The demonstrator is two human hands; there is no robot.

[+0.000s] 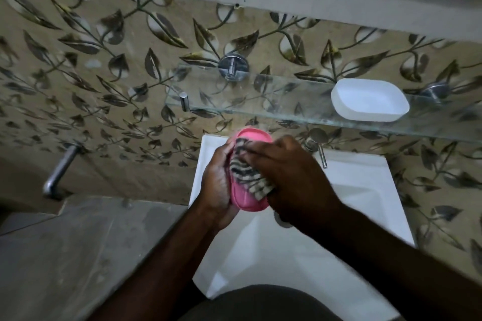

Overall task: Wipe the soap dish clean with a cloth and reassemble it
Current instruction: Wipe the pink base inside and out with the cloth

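Head view: over the white sink's (352, 172) back edge, left hand (216, 180) cups the pink oval plastic soap dish (243, 199) by its rim (light, stiff, likely slick), right hand (292, 180) gripping striped cloth (247, 174) inside it

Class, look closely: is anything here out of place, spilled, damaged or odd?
The white tray sits alone on the glass shelf, apart from the pink part. The left hand holds that part over the sink while the right hand holds a striped cloth against it. Nothing looks spilled or broken.
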